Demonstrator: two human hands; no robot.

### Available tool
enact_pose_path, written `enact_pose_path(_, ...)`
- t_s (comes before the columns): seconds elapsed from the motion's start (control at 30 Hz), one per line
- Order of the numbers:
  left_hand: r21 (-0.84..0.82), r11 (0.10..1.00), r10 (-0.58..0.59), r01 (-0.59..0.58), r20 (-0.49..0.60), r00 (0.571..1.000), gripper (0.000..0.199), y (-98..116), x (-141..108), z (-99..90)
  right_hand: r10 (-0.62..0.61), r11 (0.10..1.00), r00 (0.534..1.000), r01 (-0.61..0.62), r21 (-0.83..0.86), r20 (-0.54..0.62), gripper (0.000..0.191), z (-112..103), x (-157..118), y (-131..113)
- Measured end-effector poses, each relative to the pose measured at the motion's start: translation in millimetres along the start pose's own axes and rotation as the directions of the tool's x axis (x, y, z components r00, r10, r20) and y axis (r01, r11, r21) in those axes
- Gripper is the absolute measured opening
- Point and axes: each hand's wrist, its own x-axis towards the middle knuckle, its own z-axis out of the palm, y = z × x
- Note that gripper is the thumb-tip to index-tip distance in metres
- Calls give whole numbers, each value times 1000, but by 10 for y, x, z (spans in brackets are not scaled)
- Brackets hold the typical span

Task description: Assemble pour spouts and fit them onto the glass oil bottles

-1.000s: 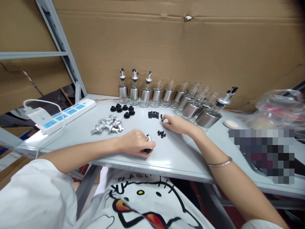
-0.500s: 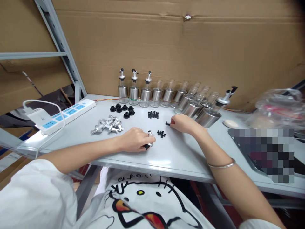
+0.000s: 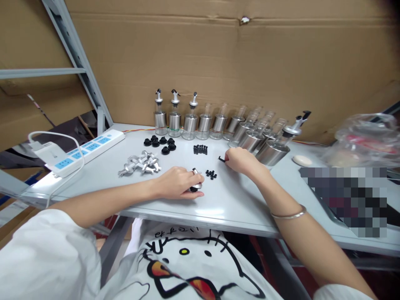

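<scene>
Near the table's front edge, my left hand (image 3: 181, 183) is closed around a silver pourer spout (image 3: 196, 185) with a black base; its fingers cover part of it. My right hand (image 3: 240, 160) pinches a small black lever (image 3: 221, 159) that pokes out to the left of the fingertips. Between the hands lies a cluster of tiny black caps (image 3: 211, 174). Short black tubes (image 3: 200, 149) stand in a tight group behind them. Silver pourer heads (image 3: 140, 163) are heaped to the left, with black stoppers (image 3: 160, 143) beyond the heap.
Glass bottles with steel sleeves (image 3: 205, 124) line the back of the table, several with pourers fitted. A white power strip (image 3: 90, 153) lies at the left. To the right are a pale oval object (image 3: 302, 161), a plastic bag (image 3: 365, 141) and a blurred-out item.
The pourer spout has tilted slightly in my left hand, and the thumb has come away lower. My right hand has barely shifted, with the lever now angled a little differently.
</scene>
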Motion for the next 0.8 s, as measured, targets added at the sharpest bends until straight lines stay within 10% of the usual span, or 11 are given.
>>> enact_pose_path(0.4,108,990,108,-93,-149,983,23,40,8,28,-82,980,993,95,175,-82,10,-20,42,15)
enact_pose_path(0.47,118,989,104,-85,-164,981,21,22,6,25,-216,862,960,274,426,-180,5,-52,7,-41)
enact_pose_path(0.6,126,990,86,-60,-211,974,18,3,4,15,-379,326,855,483,813,-356,25,-92,-116,-189)
enact_pose_path(0.8,97,994,66,-46,-214,975,15,0,-1,35,-501,145,823,386,911,-268,32,-113,-246,-325)
